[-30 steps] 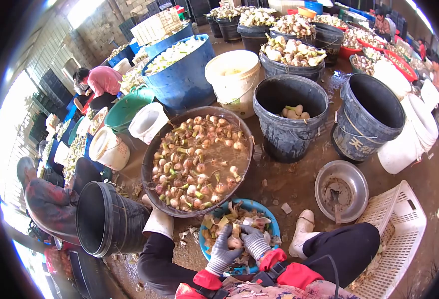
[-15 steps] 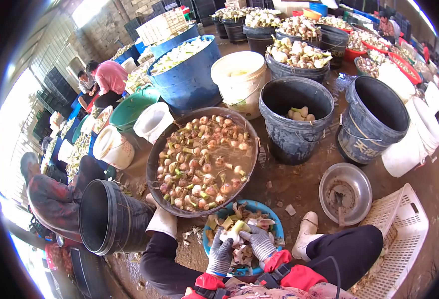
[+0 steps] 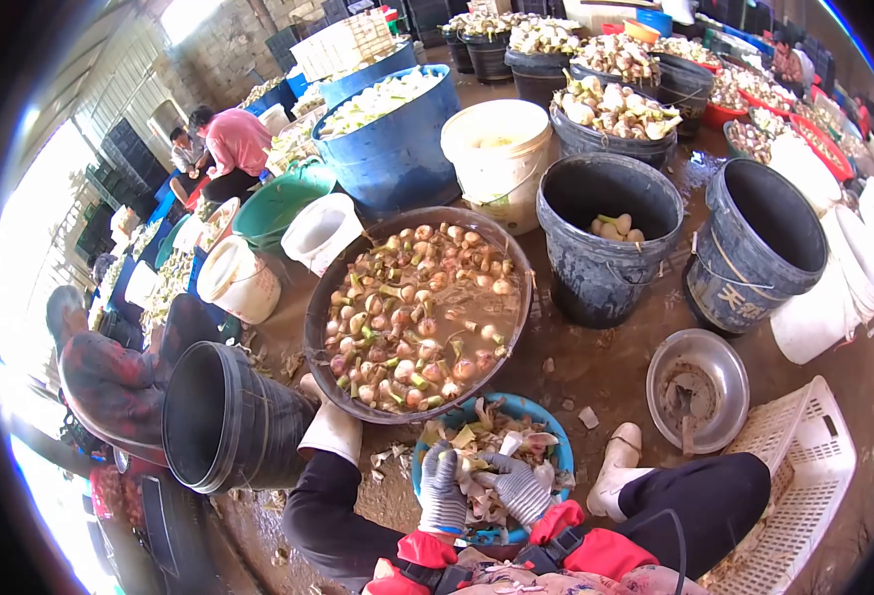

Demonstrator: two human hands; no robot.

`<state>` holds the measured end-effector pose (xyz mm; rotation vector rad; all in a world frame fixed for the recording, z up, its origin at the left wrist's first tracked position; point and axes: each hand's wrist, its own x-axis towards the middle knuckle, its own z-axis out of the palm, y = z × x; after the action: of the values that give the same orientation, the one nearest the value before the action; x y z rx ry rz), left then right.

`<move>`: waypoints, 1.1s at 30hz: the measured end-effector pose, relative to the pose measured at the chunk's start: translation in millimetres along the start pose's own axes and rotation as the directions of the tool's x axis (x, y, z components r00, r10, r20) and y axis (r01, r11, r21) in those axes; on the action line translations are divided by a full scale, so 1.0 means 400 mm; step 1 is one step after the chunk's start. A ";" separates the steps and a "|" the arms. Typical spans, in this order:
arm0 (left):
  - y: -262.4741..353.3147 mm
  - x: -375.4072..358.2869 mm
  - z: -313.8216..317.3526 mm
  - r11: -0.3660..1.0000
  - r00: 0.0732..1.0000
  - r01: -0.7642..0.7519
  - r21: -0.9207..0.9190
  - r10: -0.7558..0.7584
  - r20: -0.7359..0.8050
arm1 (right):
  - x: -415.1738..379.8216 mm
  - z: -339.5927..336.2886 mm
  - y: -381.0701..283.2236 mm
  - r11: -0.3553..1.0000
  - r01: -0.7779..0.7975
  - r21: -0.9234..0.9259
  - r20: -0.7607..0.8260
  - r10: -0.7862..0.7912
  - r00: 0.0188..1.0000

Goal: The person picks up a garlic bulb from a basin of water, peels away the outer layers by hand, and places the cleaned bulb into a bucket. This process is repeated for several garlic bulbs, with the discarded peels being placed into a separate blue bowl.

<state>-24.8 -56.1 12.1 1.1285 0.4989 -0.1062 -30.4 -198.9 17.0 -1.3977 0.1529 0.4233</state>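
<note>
Both hands wear grey striped gloves and are over a blue basin point(image 3: 561, 436) filled with pale garlic skins and leaf scraps point(image 3: 516, 439). My left hand point(image 3: 442, 493) is closed round a garlic bulb point(image 3: 469, 463), mostly hidden by the fingers. Close beside it, my right hand point(image 3: 516, 487) has its fingers pressed together on pale garlic skin point(image 3: 473, 486) near the bulb. Beyond the blue basin stands a wide dark tub point(image 3: 523, 327) with many garlic bulbs point(image 3: 407, 317) in muddy water.
A dark bucket point(image 3: 606, 263) holds a few bulbs, beside another dark bucket point(image 3: 745, 248). A metal bowl point(image 3: 735, 382) and white crate point(image 3: 804, 486) lie right. A tilted black bucket point(image 3: 224, 416) is left. Full tubs and seated people point(image 3: 234, 144) are farther back.
The garlic bulb's thick pale-green stem, plain to see between my hands before, is now mostly out of sight. My fingers have shifted around it. The view has turned slightly left.
</note>
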 end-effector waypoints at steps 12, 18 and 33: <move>-0.076 0.097 -0.105 0.864 0.955 0.294 -0.410 -0.283 0.089 | 0.009 -0.056 0.004 0.942 0.015 0.336 0.001 -0.016 1.000; -0.030 0.094 -0.119 0.877 0.963 0.209 -0.433 -0.262 -0.067 | -0.019 -0.075 -0.047 0.894 0.073 0.443 -0.081 -0.041 0.996; 0.003 0.193 -0.223 0.915 0.935 0.047 -0.401 -0.181 -0.304 | -0.004 -0.108 0.029 0.947 0.084 -0.309 0.203 -0.021 0.979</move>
<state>14.5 36.2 -49.8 0.7237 0.8541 0.0845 -29.9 -239.8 -0.7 -1.6607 -0.1210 0.5567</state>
